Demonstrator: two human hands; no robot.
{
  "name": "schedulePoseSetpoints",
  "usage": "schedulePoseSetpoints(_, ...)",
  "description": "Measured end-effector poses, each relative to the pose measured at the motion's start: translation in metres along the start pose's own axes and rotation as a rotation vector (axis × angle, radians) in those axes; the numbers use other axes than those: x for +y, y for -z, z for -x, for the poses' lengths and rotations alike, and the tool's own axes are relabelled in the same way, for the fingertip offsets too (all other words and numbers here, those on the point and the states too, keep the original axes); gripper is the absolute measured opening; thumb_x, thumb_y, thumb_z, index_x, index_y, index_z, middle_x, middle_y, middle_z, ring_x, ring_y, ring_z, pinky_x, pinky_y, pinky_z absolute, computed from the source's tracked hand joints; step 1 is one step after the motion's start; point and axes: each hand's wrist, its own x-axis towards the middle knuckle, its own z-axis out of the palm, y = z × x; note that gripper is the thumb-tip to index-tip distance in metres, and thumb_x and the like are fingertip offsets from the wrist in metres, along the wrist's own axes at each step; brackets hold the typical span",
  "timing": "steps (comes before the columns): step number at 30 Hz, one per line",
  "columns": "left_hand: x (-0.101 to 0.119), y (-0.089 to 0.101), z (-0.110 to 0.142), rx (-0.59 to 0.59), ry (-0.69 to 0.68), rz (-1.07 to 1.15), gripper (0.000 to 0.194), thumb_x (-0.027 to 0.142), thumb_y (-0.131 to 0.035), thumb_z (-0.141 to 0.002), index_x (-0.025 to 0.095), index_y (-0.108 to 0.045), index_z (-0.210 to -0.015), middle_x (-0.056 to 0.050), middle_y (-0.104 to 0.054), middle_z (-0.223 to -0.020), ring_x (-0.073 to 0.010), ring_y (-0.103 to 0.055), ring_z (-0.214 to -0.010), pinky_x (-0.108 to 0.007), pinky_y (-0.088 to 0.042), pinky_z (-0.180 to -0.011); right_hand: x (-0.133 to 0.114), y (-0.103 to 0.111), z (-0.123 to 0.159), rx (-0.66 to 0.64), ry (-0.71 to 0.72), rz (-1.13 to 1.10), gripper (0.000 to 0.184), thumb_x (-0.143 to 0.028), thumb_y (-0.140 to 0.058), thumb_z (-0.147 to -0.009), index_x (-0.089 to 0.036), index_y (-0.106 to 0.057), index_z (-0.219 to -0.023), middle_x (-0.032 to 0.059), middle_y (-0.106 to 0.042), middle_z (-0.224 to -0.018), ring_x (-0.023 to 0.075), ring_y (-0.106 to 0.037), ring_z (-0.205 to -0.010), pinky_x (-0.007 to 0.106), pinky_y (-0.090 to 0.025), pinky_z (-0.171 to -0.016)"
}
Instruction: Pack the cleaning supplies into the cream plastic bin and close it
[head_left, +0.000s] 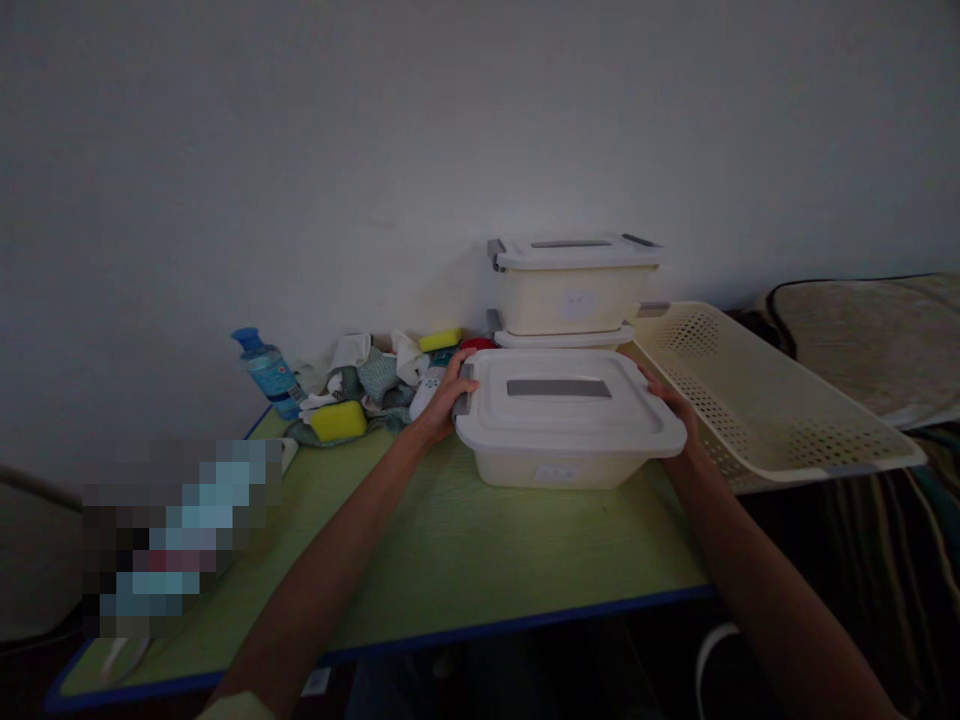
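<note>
A cream storage box [566,420] with a white lid and a grey lid handle is between my two hands, above the green table [450,560]. My left hand [448,400] grips its left end at the grey latch, thumb on top. Around the right end is my right hand [675,420], its fingers partly hidden by the lid. A small label shows on the box's front. I cannot tell whether its base touches the table. Behind it stand two similar lidded boxes, one on the other; the upper box [570,290] also bears a label.
A perforated cream basket [780,400] lies at the right. At the back left are a blue bottle [268,375], a yellow sponge [337,421] and a heap of cloths [379,378]. A pixelated flat object [202,520] lies at the left edge. A cushion [847,340] is far right.
</note>
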Motion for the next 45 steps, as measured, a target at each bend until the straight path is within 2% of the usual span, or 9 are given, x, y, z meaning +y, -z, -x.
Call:
schedulePoseSetpoints(6, -0.001, 0.004, -0.002, -0.034, 0.007, -0.002, 0.06, 0.029, -0.054, -0.052, 0.021, -0.043, -0.11, -0.003, -0.047, -0.11, -0.0216, -0.047, -0.095, -0.03, -0.04, -0.078, 0.0, 0.002, 0.002, 0.008, -0.018, 0.0, 0.057, -0.036, -0.04, -0.07, -0.027, -0.045, -0.126, 0.0, -0.054, -0.125, 0.0274, -0.052, -0.112, 0.044, -0.048, -0.087)
schedulePoseSetpoints(12, -0.004, 0.008, -0.002, -0.063, 0.002, 0.02, 0.059, 0.029, -0.055, -0.055, 0.022, -0.045, -0.112, -0.003, -0.048, -0.117, -0.0238, -0.047, -0.102, -0.032, -0.04, -0.083, 0.002, 0.004, -0.001, 0.03, -0.002, -0.036, 0.048, -0.037, -0.047, -0.066, -0.03, -0.055, -0.112, -0.0015, -0.058, -0.119, 0.0269, -0.052, -0.112, 0.043, -0.046, -0.091)
schedulePoseSetpoints(18, -0.005, 0.009, -0.002, -0.073, 0.03, 0.117, 0.059, 0.024, -0.057, -0.056, 0.023, -0.047, -0.114, -0.001, -0.047, -0.124, -0.0222, -0.048, -0.106, -0.029, -0.041, -0.082, 0.003, 0.004, -0.001, 0.008, -0.005, -0.119, 0.043, -0.035, -0.05, -0.064, -0.029, -0.057, -0.106, -0.0025, -0.06, -0.115, 0.0251, -0.055, -0.109, 0.041, -0.047, -0.09)
schedulePoseSetpoints(24, -0.023, 0.021, -0.001, -0.044, 0.147, 0.408, 0.046, 0.022, -0.053, -0.059, 0.022, -0.055, -0.105, 0.0, -0.062, -0.105, -0.0207, -0.056, -0.1, -0.029, -0.044, -0.08, 0.002, 0.004, -0.002, 0.022, -0.02, -0.175, 0.037, -0.033, -0.051, -0.065, -0.03, -0.059, -0.102, -0.0044, -0.061, -0.112, 0.0233, -0.054, -0.11, 0.038, -0.046, -0.092)
schedulePoseSetpoints(29, -0.036, 0.024, 0.0, -0.017, 0.178, 0.509, 0.039, 0.023, -0.054, -0.064, 0.021, -0.056, -0.102, -0.001, -0.066, -0.098, -0.0221, -0.057, -0.102, -0.033, -0.044, -0.085, 0.002, 0.003, 0.0, 0.025, -0.024, -0.165, 0.042, -0.035, -0.05, -0.066, -0.03, -0.057, -0.107, -0.0048, -0.058, -0.118, 0.0239, -0.053, -0.111, 0.039, -0.045, -0.095)
schedulePoseSetpoints(33, -0.035, 0.021, -0.001, 0.019, 0.133, 0.481, 0.034, 0.023, -0.053, -0.066, 0.021, -0.057, -0.1, -0.001, -0.065, -0.1, -0.0225, -0.056, -0.104, -0.035, -0.044, -0.087, 0.002, 0.003, 0.001, 0.016, 0.006, 0.005, 0.05, -0.043, -0.045, -0.069, -0.03, -0.051, -0.117, -0.003, -0.051, -0.128, 0.0265, -0.049, -0.116, 0.042, -0.043, -0.095)
schedulePoseSetpoints(37, -0.03, 0.018, 0.0, 0.053, 0.085, 0.386, 0.04, 0.021, -0.051, -0.065, 0.021, -0.055, -0.105, -0.002, -0.061, -0.11, -0.0219, -0.053, -0.109, -0.034, -0.043, -0.089, -0.001, 0.003, 0.002, 0.002, 0.061, 0.174, 0.058, -0.049, -0.038, -0.072, -0.028, -0.043, -0.126, -0.0015, -0.047, -0.132, 0.0273, -0.046, -0.119, 0.044, -0.042, -0.096)
schedulePoseSetpoints(41, -0.025, 0.015, 0.002, 0.073, 0.008, 0.313, 0.046, 0.018, -0.051, -0.063, 0.021, -0.053, -0.109, -0.003, -0.058, -0.117, -0.0204, -0.051, -0.111, -0.033, -0.041, -0.092, -0.003, 0.004, 0.004, 0.027, 0.045, 0.152, 0.059, -0.044, -0.044, -0.072, -0.03, -0.04, -0.129, -0.0014, -0.047, -0.132, 0.0263, -0.049, -0.116, 0.045, -0.042, -0.096)
schedulePoseSetpoints(45, -0.02, 0.015, 0.002, 0.144, -0.04, 0.179, 0.04, 0.014, -0.05, -0.062, 0.019, -0.056, -0.101, -0.004, -0.059, -0.113, -0.0194, -0.052, -0.11, -0.034, -0.037, -0.096, -0.009, 0.008, 0.005, 0.056, -0.049, 0.056, 0.056, -0.04, -0.053, -0.068, -0.03, -0.045, -0.123, 0.0005, -0.053, -0.126, 0.0265, -0.056, -0.106, 0.045, -0.047, -0.089)
